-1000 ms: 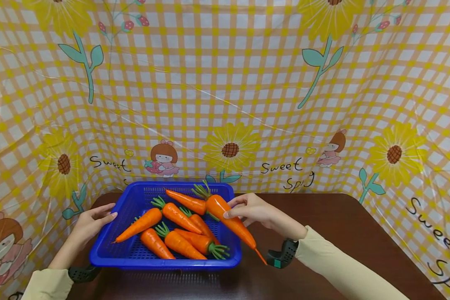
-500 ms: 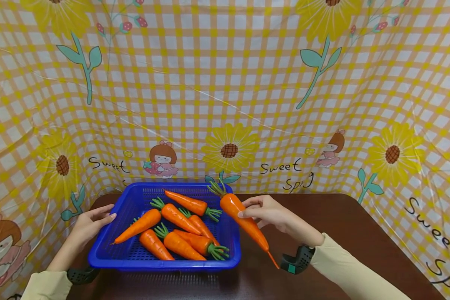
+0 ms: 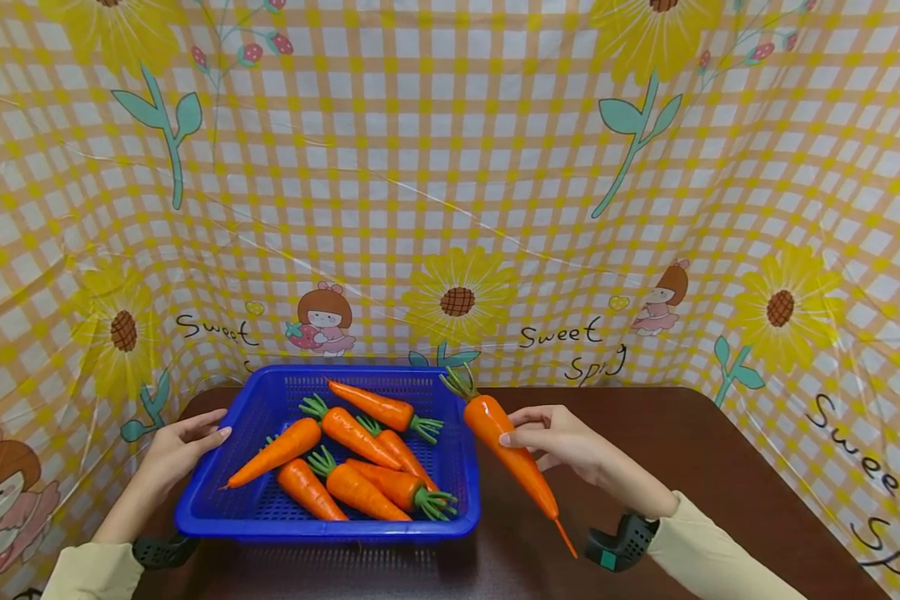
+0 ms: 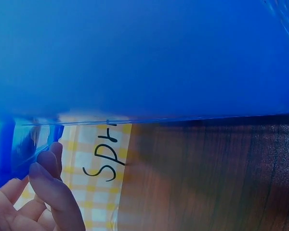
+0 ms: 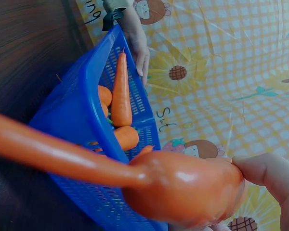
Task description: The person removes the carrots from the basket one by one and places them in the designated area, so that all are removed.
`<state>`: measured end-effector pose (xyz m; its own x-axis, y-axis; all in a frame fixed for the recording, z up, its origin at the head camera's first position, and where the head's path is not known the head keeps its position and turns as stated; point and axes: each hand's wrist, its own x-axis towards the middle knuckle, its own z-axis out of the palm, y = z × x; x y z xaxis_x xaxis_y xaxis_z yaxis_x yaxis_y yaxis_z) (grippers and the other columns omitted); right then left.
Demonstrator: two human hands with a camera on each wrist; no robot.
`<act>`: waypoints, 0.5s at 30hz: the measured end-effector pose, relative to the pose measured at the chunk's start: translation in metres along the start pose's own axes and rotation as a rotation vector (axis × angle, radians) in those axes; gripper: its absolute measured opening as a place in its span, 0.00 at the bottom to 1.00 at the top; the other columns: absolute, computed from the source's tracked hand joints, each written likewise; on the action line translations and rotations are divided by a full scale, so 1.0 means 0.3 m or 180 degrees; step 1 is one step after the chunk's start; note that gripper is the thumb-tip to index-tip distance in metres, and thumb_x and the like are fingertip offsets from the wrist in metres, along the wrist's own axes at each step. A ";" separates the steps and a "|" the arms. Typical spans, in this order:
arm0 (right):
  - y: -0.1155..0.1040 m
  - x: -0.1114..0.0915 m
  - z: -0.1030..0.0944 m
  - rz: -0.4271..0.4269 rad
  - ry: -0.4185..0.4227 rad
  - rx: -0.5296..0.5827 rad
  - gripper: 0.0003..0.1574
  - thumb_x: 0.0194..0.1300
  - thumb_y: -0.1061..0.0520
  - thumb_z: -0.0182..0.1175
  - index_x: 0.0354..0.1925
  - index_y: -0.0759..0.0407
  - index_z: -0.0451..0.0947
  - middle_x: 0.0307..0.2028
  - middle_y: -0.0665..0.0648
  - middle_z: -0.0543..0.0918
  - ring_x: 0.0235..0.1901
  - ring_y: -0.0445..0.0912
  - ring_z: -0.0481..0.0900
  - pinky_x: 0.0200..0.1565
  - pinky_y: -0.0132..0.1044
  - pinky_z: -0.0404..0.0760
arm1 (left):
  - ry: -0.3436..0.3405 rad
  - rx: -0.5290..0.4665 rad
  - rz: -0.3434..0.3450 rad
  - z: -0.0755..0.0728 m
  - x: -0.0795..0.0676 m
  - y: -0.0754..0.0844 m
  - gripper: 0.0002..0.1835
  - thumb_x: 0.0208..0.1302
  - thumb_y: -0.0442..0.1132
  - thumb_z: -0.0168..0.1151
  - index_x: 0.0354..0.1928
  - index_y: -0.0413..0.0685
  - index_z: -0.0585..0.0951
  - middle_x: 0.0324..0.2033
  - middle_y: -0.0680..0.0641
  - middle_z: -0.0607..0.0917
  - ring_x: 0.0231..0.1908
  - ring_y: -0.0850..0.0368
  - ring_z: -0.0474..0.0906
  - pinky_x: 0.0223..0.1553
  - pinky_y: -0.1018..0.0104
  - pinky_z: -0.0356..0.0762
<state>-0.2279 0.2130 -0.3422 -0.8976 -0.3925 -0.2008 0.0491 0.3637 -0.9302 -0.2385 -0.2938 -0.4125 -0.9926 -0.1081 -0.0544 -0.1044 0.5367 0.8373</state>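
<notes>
My right fingers [image 3: 536, 413] pinch 1 carrot [image 3: 519, 467], slanting, tip nearer me, just beside the basket [image 3: 330, 528]. My left fingers [image 3: 207, 419], relaxed, touch this basket.

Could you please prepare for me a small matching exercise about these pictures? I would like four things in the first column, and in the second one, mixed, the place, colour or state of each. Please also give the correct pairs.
Things
1. Left hand
2. Basket
3. Right hand
4. Table

Places, colours or states
A. Dark brown, under the basket
B. Grips a single carrot
C. At the basket's left end
D. Blue, with several carrots inside

Right pairs
1-C, 2-D, 3-B, 4-A
</notes>
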 end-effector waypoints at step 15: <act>0.074 -0.028 -0.018 0.0084 0.0185 0.0183 0.35 0.63 0.50 0.61 0.59 0.72 0.68 0.37 0.53 0.85 0.37 0.45 0.84 0.40 0.45 0.85 | 0.0013 0.0010 -0.0018 0.000 -0.004 0.004 0.37 0.66 0.53 0.60 0.68 0.35 0.66 0.52 0.30 0.77 0.33 0.64 0.77 0.33 0.71 0.79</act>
<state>-0.2216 0.2290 -0.3597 -0.9195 -0.3332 -0.2088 0.0965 0.3236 -0.9413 -0.2373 -0.2929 -0.4114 -0.9918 -0.1146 -0.0568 -0.1100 0.5386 0.8353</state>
